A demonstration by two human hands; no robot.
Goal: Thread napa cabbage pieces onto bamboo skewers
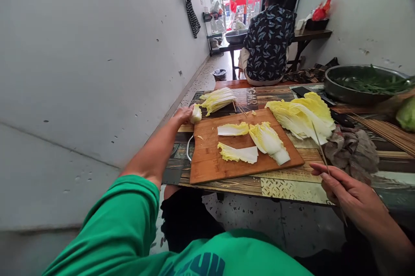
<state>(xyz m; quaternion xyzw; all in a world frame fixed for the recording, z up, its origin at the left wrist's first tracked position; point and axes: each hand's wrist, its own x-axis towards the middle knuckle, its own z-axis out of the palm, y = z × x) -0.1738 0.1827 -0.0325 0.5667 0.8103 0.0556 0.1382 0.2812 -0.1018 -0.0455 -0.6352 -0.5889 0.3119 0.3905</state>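
My left hand (184, 114) reaches to the far left of the table, its fingers closed on a pale piece of napa cabbage (196, 114). Just beyond it lies a pile of napa cabbage pieces (218, 99), with thin skewers sticking out to the right. In my right hand (345, 189), at the near right edge of the table, a thin bamboo skewer (319, 145) is pinched and points up and away. On the wooden cutting board (207, 166) rest two cut leaf strips (238, 153) and a thicker cabbage piece (269, 142).
Large cabbage leaves (301, 116) lie right of the board, beside a crumpled grey cloth (352, 150) and a bundle of skewers (385, 135). A metal basin (366, 84) of greens stands behind. Another person (270, 42) sits farther back. A wall (81, 73) runs along the left.
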